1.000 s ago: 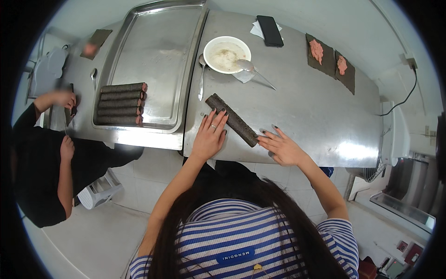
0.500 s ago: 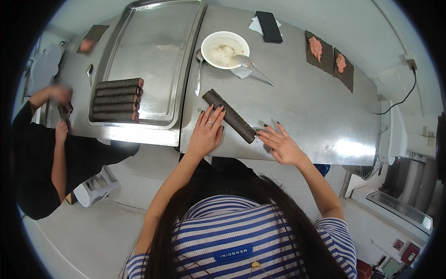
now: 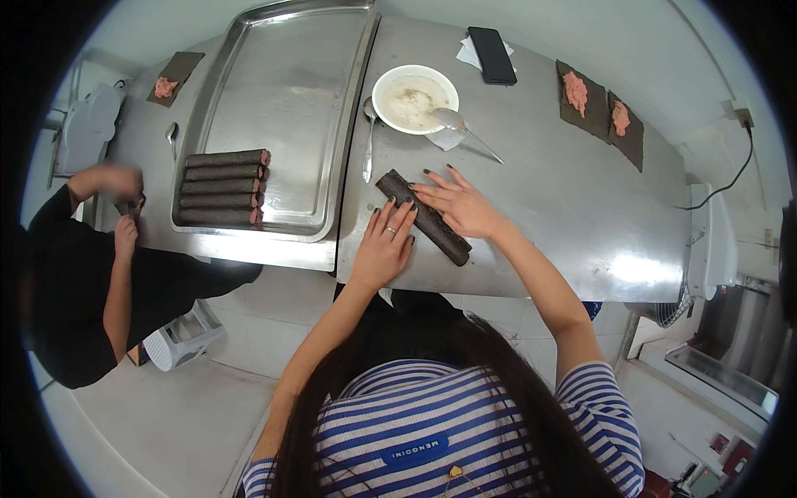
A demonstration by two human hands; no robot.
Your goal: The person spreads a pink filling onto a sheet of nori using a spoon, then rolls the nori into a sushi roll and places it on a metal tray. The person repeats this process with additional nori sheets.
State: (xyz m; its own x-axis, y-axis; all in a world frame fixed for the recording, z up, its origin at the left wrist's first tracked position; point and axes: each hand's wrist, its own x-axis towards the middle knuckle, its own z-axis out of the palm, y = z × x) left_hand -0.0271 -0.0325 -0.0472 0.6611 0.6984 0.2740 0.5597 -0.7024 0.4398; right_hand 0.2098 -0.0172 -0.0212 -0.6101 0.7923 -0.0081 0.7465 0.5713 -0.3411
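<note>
A dark seaweed roll (image 3: 444, 236) lies slantwise on the steel table, its far end to the left. My left hand (image 3: 384, 251) rests its outstretched fingertips on the near left side of the roll. Flat across the roll's middle and upper part lies my right hand (image 3: 465, 209), fingers spread and reaching past it. Neither hand grips anything. Beyond them stands a white bowl (image 3: 379, 116) of cloudy pale liquid. One spoon (image 3: 451, 119) leans on its rim with the handle out to the right, and another spoon (image 3: 368, 149) lies to its left.
Left of me, a steel tray (image 3: 330, 166) holds several seaweed rolls (image 3: 220, 189) with pink ends. Two dark sheets (image 3: 594, 104) with pink paste lie at the far right, near a black phone (image 3: 491, 55). A person in black (image 3: 75, 282) works at the left.
My right hand has moved left and away from me, from the roll's near end onto its middle. My left hand stays against the roll. The whole view has shifted slightly.
</note>
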